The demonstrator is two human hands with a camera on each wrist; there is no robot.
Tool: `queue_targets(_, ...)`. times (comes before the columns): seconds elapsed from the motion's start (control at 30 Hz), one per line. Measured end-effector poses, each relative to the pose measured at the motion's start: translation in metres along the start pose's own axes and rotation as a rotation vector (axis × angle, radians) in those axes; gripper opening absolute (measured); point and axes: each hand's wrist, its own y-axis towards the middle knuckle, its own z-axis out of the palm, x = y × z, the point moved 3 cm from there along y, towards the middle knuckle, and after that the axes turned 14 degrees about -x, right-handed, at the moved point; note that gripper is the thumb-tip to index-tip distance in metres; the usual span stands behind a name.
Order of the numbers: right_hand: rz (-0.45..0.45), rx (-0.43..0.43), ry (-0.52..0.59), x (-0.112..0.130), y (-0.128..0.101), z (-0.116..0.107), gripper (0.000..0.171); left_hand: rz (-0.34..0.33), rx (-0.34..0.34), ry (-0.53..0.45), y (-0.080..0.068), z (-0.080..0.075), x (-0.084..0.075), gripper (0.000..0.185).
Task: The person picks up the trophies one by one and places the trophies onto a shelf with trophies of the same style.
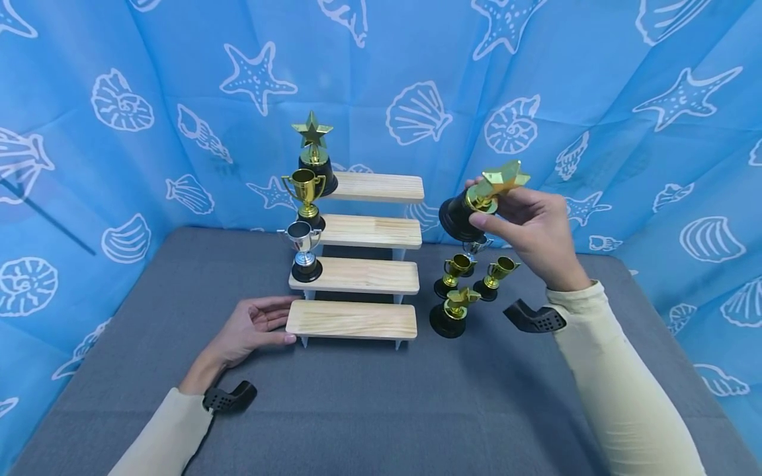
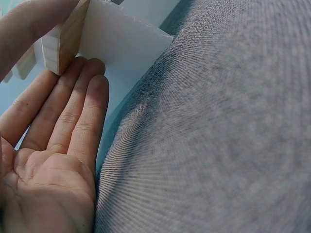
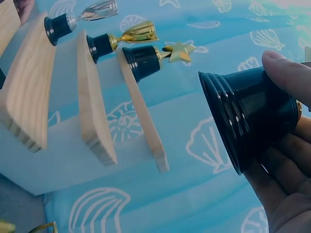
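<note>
Held item: star trophy (image 1: 476,201), in the air right of the stepped shelf (image 1: 357,277), well above the bench (image 1: 357,410).
Axis: tilted, black base pointing left at the shelf, star to the right.
Your right hand (image 1: 536,231): fingers curled round its stem.
Your left hand (image 1: 253,327): fingers straight, touching the lowest step's left end.

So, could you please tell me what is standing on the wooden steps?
Three trophies at the left ends: a star trophy on top, a gold cup below, a silver cup on the third. The bottom step is bare.
</note>
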Motion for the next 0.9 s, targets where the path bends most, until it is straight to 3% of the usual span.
queue_targets(0.67, 0.065, 0.033, 0.076, -0.007, 0.039, 0.059, 0.037, 0.001, -0.002, 0.012, -0.001, 0.0, 0.001, 0.071)
queue_targets(0.9, 0.09, 0.065, 0.057, -0.013, 0.047, 0.078, 0.039, -0.002, -0.004, 0.007, -0.001, 0.0, -0.001, 0.072)
